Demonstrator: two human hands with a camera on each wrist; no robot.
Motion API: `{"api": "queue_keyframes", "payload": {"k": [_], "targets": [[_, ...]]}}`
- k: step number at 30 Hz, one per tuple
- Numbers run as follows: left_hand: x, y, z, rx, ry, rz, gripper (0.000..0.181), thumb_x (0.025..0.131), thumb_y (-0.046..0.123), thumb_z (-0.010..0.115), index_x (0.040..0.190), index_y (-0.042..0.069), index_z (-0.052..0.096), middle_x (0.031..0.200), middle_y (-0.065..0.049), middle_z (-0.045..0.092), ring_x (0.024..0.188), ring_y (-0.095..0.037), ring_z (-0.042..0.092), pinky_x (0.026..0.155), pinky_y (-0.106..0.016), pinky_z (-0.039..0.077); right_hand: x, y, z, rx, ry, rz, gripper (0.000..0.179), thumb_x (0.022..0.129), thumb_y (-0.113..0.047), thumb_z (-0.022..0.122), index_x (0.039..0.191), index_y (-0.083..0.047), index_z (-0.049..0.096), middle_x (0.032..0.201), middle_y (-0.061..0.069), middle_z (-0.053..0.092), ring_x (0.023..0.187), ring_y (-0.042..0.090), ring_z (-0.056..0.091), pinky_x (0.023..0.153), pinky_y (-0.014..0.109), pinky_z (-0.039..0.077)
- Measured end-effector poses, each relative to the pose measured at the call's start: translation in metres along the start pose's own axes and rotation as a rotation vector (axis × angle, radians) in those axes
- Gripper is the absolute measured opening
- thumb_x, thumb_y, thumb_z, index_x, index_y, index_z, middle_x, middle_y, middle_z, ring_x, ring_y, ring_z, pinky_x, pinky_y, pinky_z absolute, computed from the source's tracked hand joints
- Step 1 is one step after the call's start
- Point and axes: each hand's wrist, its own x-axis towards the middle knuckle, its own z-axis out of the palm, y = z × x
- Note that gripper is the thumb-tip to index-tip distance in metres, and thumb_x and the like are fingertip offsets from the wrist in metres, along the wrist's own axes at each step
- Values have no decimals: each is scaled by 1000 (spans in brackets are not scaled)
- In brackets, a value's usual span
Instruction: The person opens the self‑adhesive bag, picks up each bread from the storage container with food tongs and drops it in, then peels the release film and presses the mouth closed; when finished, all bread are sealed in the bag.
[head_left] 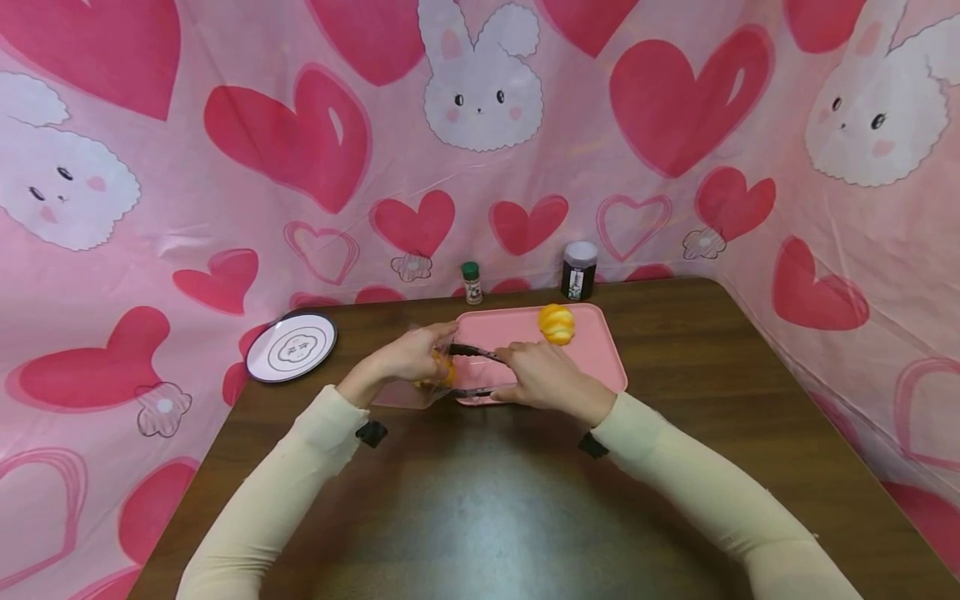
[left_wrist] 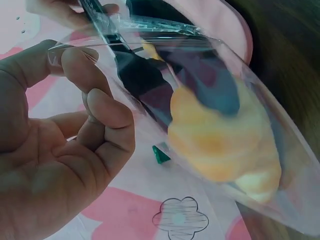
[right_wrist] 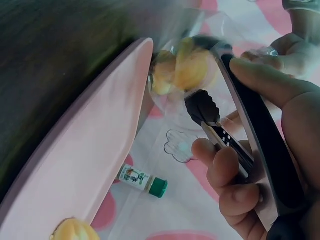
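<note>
My left hand (head_left: 408,354) pinches the rim of a clear plastic bag (left_wrist: 299,187) between thumb and fingers. Inside the bag lies golden-yellow bread (left_wrist: 220,142); whether it is one piece or more I cannot tell. My right hand (head_left: 546,375) grips black-handled tongs (right_wrist: 270,145). Their black tips point into the bag's mouth and stand apart, close to the bread; the blur hides whether they touch it. Beneath and behind the tongs is a pink tray (head_left: 596,354), where another round, swirled yellow bread (head_left: 557,324) sits near the far edge.
A white plate with a dark rim (head_left: 292,347) is at the table's left edge. Behind the tray stand a small green-capped shaker (head_left: 472,284) and a dark jar with a pale lid (head_left: 579,271). A pink patterned cloth (head_left: 480,179) hangs behind the wooden table (head_left: 480,508).
</note>
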Motion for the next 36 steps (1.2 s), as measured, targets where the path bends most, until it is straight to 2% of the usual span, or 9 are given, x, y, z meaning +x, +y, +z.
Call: {"api": "queue_keyframes", "payload": {"k": [6,12,16,19,22,25,29,31,36], "targets": [[-3,1,-4,-8,19,-53,87,79,6,71,156,5,31,161,-16,35,91,-22,56,62,-25,55,-5,4,-5,19,4,16,67,77,-54,79,128,-12,67,107,6,73,86,22,68,75,40,59],[-2,2,-5,-20,23,-60,88,77,5,71,156,6,31,160,-16,36,65,-17,52,56,-25,53,-10,7,-14,21,-4,29,69,75,-55,80,126,-11,68,108,6,74,88,22,69,79,40,59],[-2,2,-3,7,31,-51,87,78,6,70,156,5,31,160,-16,36,83,-22,60,58,-24,54,-10,9,-16,27,-15,24,61,76,-54,81,119,-12,71,101,4,75,80,18,66,73,37,59],[-1,1,-3,28,38,-36,86,78,6,69,155,4,32,160,-16,36,103,-29,59,62,-23,53,-10,10,-15,11,-12,-5,52,77,-52,80,111,-14,73,93,2,74,70,16,60,66,34,56],[-1,1,-3,37,47,-22,85,76,6,67,154,4,34,158,-15,40,97,-28,57,63,-23,47,-11,9,-15,0,-5,-37,47,79,-50,80,108,-13,74,89,2,74,67,15,59,66,33,55],[-1,3,-2,3,34,-23,85,76,5,68,154,5,34,153,-18,45,77,-22,53,59,-24,43,-10,7,-14,-1,10,-59,45,80,-49,79,106,-13,74,88,2,74,68,15,60,66,32,55],[1,6,2,-48,-8,-20,84,80,7,69,155,7,32,144,-24,51,65,-15,51,55,-24,46,-7,4,-10,-1,31,-78,42,82,-50,77,103,-14,73,86,2,74,67,15,59,64,31,53],[1,8,3,-53,-18,-12,84,81,9,70,156,7,32,144,-25,51,73,-19,56,57,-26,47,-5,2,-9,-2,41,-88,41,83,-51,76,102,-15,73,85,1,73,66,14,58,64,31,52],[4,11,4,10,8,28,82,81,13,71,154,5,35,153,-21,45,118,-35,59,81,-35,53,-2,-2,-6,9,65,-97,38,84,-50,75,101,-16,72,81,0,71,64,15,58,63,33,52]]}}
